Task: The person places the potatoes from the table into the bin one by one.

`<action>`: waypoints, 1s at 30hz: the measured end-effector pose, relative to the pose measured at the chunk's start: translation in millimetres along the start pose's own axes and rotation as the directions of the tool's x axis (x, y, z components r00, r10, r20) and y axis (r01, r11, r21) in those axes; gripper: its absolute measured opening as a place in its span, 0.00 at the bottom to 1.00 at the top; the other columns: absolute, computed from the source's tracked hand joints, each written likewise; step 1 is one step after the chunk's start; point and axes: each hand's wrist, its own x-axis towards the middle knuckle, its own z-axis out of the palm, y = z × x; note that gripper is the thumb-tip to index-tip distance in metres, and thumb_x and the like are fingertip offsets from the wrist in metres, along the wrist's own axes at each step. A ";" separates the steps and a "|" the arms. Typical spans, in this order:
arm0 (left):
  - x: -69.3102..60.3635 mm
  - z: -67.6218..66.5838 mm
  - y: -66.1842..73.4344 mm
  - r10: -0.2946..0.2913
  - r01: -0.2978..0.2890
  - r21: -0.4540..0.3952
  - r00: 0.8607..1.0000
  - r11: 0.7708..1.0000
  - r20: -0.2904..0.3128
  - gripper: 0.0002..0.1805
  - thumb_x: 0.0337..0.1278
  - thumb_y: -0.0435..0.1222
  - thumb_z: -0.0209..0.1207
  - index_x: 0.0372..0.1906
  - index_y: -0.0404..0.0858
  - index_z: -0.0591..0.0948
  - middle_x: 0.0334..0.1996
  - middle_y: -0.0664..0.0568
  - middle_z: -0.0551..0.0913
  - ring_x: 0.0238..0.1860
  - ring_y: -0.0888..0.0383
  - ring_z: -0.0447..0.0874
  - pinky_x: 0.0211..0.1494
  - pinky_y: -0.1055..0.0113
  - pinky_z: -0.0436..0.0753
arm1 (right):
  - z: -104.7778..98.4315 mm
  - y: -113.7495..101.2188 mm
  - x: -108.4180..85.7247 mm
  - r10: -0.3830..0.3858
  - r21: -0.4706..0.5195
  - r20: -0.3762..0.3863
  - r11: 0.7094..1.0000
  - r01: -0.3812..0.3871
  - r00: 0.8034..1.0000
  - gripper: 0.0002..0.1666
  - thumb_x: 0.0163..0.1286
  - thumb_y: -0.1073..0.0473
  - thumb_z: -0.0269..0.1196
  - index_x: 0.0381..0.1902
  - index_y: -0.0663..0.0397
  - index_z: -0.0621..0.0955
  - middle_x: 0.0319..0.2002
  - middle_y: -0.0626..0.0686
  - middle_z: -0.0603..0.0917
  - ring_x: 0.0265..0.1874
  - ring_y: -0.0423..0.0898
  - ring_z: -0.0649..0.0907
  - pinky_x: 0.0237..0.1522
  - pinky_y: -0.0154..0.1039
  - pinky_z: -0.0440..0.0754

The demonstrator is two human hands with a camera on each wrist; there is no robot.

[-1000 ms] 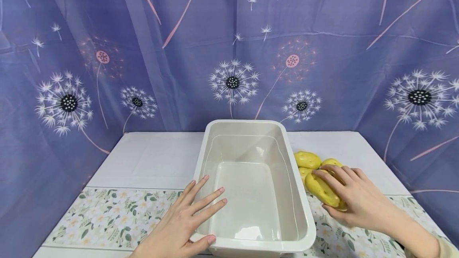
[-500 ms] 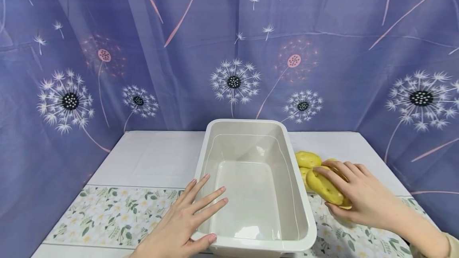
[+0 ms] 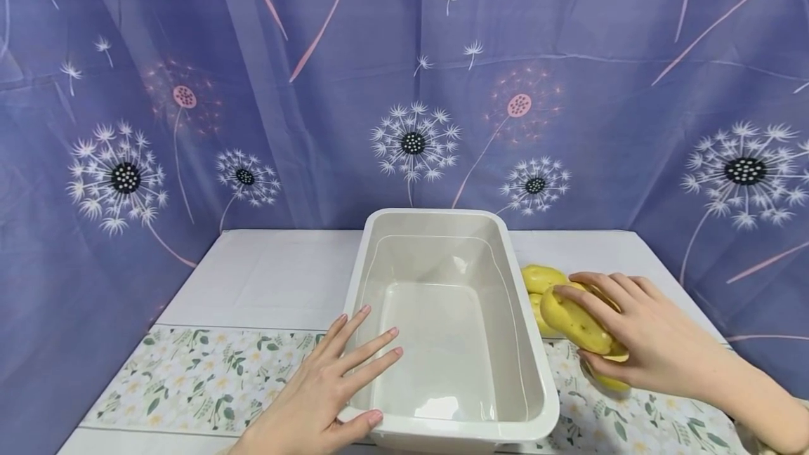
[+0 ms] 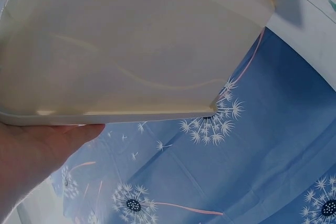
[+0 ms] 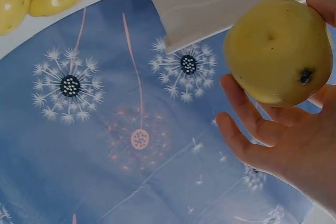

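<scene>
A yellow potato (image 3: pixel 574 316) is held in my right hand (image 3: pixel 660 343), fingers over its top and thumb below, right of a pale bin (image 3: pixel 468 430). The right wrist view shows that potato (image 5: pixel 273 51) end-on, with a dark spot. Several more potatoes (image 3: pixel 542 278) lie beside the bin's right wall, partly hidden by the hand and the held one. One potato (image 3: pixel 609 380) shows just under my thumb. With fingers spread, my left hand (image 3: pixel 319 392) rests on the bin's front left rim. In the left wrist view its thumb touches below the rim of the bin (image 4: pixel 131 51).
Nothing lies inside the deep bin. It stands on a white table (image 3: pixel 284 272) with a floral cloth strip (image 3: pixel 208 378) across it. A purple-blue dandelion curtain (image 3: pixel 329 125) hangs behind and at both sides.
My right hand has lifted the potato slightly and shifted right, uncovering another potato beneath. My left hand stays in place on the rim.
</scene>
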 end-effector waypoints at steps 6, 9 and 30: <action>0.7 -0.1 -0.3 -0.002 0.002 0.000 1.000 1.000 0.005 0.29 0.62 0.55 0.37 0.64 0.48 0.63 0.65 0.55 0.63 0.69 0.44 0.48 0.72 0.61 0.35 | -6.0 0.4 7.1 -0.039 -0.001 -0.017 0.999 0.039 0.999 0.38 0.62 0.32 0.34 0.57 0.49 0.71 0.49 0.52 0.75 0.44 0.47 0.73 0.43 0.43 0.65; 0.7 -0.1 -0.6 -0.004 0.004 0.006 1.000 1.000 0.006 0.29 0.62 0.55 0.37 0.64 0.48 0.63 0.65 0.56 0.63 0.69 0.44 0.48 0.72 0.61 0.35 | -7.5 0.3 9.9 -0.053 0.007 -0.021 0.999 0.053 0.998 0.38 0.62 0.33 0.34 0.58 0.48 0.71 0.49 0.52 0.74 0.45 0.47 0.72 0.43 0.42 0.64; 0.3 0.4 -1.3 -0.011 0.012 -0.003 1.000 1.000 0.024 0.29 0.62 0.55 0.36 0.65 0.50 0.62 0.66 0.57 0.61 0.69 0.43 0.48 0.71 0.64 0.31 | -6.1 -4.0 22.7 -0.097 0.138 0.065 0.987 0.087 0.993 0.38 0.57 0.33 0.51 0.60 0.47 0.68 0.56 0.50 0.71 0.50 0.43 0.70 0.51 0.40 0.63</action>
